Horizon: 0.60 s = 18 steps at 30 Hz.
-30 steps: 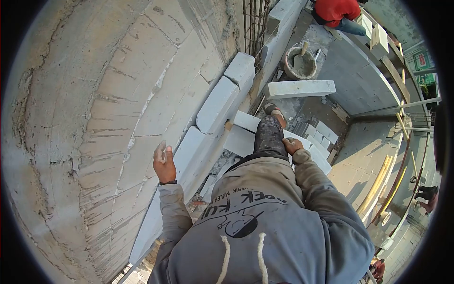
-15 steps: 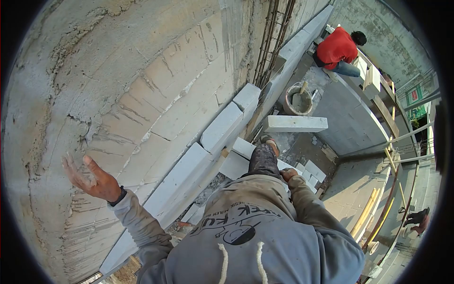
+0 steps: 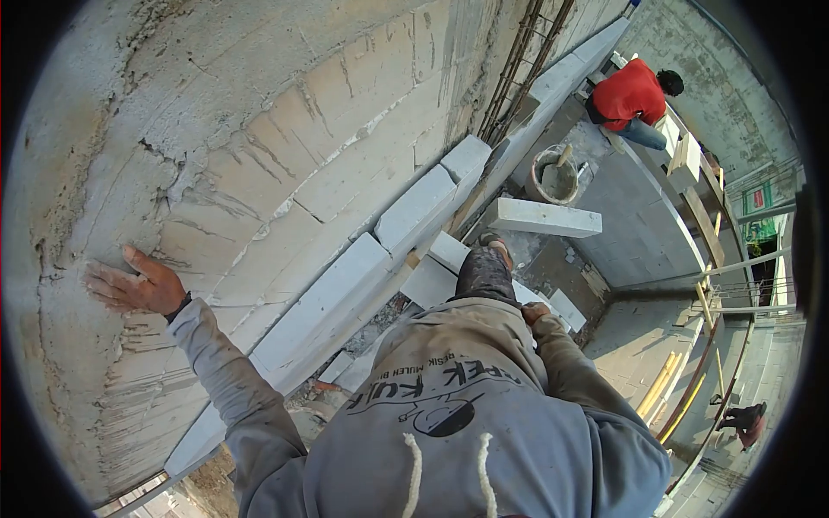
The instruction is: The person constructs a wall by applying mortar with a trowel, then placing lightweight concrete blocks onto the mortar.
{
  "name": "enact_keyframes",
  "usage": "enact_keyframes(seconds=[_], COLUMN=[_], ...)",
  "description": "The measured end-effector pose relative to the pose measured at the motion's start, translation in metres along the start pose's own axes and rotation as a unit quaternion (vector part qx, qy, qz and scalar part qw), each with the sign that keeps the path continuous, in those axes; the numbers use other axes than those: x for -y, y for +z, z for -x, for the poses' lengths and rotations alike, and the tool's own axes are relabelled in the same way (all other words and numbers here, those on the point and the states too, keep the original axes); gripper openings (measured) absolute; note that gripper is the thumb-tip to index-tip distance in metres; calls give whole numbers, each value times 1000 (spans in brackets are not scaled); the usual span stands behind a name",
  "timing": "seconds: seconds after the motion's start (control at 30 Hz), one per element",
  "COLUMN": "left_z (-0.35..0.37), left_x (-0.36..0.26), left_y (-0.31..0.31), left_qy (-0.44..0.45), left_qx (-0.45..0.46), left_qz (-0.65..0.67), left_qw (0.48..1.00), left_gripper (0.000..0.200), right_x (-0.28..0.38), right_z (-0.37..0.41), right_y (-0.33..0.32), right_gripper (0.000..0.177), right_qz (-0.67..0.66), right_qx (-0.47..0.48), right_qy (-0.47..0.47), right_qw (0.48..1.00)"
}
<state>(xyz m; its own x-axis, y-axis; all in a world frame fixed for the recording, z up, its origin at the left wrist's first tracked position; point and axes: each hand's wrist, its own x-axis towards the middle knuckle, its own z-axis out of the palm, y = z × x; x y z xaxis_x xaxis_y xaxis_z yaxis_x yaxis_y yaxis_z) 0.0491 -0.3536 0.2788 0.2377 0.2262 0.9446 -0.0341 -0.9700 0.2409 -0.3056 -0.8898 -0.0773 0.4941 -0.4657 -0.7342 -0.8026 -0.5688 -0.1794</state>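
At far left, the left hand [image 3: 142, 285] is lying against a rough wall [image 3: 285, 259] — released, palm flat, fingers splayed wide. The wall is filling the left side, its long courses slanting from lower left to upper right. Beside it, a row of white blocks [image 3: 332, 298] is running lengthwise along the same diagonal. Right of centre, the right hand [image 3: 535, 312] is resting by the dark trouser leg [image 3: 484, 274], fingers partly curled — whether it is grasping anything, I cannot tell. Above, a loose white block [image 3: 544, 217] is lying nearly crosswise.
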Motion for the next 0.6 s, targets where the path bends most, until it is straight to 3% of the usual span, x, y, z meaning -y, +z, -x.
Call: enact_keyframes(seconds=[0.23, 0.4, 0.47, 0.6], left_z=[5, 5, 4, 7], left_x=[5, 10, 12, 15], left_y=[12, 12, 13, 16], left_qy=[-19, -10, -13, -11], left_qx=[-6, -3, -4, -3], left_qz=[31, 42, 53, 36], left_qw=[999, 999, 999, 999], left_gripper=[72, 71, 71, 72], right_x=[7, 36, 36, 60], right_z=[8, 11, -6, 12], right_y=[-22, -35, -28, -33], right_gripper=[47, 45, 41, 37], right_qz=[-74, -9, 143, 163], right_qx=[1, -23, -50, -55], right_qy=[24, 2, -147, -192], right_qw=[997, 1000, 978, 966])
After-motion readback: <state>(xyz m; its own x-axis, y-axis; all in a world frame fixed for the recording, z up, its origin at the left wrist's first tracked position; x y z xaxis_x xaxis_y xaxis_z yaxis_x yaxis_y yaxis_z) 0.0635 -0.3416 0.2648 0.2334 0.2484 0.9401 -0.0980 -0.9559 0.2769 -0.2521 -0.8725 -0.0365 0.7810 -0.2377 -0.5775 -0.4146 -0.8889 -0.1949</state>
